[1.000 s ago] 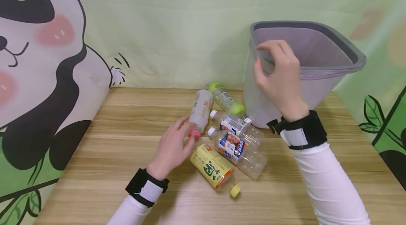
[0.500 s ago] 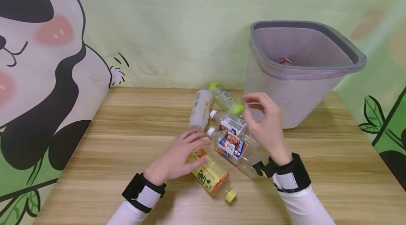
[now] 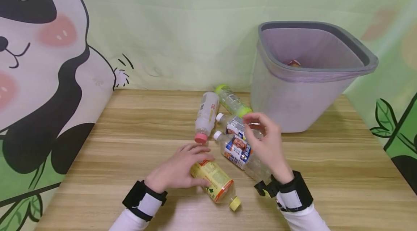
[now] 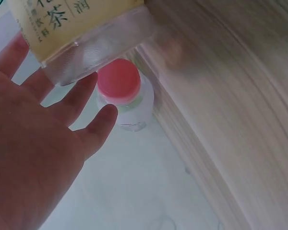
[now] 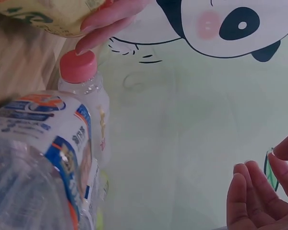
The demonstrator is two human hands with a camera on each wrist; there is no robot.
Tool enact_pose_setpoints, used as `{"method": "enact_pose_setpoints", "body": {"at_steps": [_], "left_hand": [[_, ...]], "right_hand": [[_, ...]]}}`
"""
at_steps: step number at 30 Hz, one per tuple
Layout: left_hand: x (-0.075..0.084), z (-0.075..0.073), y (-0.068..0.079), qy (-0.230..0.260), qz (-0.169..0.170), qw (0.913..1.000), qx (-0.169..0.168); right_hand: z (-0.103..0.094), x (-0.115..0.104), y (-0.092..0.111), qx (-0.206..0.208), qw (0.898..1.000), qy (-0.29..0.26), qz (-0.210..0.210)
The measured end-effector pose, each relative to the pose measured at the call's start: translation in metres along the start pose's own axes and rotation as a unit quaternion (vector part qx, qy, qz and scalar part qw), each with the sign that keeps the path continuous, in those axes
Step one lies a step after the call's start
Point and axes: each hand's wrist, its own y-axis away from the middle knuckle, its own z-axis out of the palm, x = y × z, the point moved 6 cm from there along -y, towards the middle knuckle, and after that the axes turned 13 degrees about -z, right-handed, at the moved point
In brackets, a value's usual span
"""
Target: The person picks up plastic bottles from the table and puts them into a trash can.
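Note:
My left hand [image 3: 180, 167] grips the base end of a plastic tea bottle [image 3: 219, 184] with a yellow label, thumb and fingers on either side. The bottle lies on its side, its yellow cap [image 3: 235, 204] pointing toward me. In the left wrist view several fingertips [image 4: 105, 115] reach past the tea bottle's clear base. My right hand [image 3: 268, 147] is loosely curved with nothing in it, overlapping two clear bottles in the head view. The nearer clear bottle [image 3: 237, 150] has a blue and orange label; the other clear bottle [image 3: 235, 125] lies just behind it.
A white bottle [image 3: 207, 111] with a pink cap and a bottle with green ends [image 3: 232, 100] lie farther back. At the back right stands a grey bin [image 3: 286, 100], with a reddish item [image 3: 294, 63] inside. A panda-print cloth hangs behind the wooden table [image 3: 130, 126].
My right hand has come down from the bin's rim toward the clear bottles. My left hand has moved from the pink cap onto the tea bottle, which has shifted slightly toward me.

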Motion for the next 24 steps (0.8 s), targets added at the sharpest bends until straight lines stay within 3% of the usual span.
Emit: {"method": "enact_pose_setpoints", "body": {"at_steps": [11, 24], "left_hand": [[-0.002, 0.003, 0.006, -0.001, -0.015, 0.9994, -0.031], [-0.002, 0.003, 0.008, 0.002, -0.001, 0.999, -0.045]], "right_hand": [[0.006, 0.002, 0.008, -0.016, 1.0, -0.013, 0.02], [0.012, 0.0, 0.012, -0.032, 0.997, -0.044, 0.061]]}}
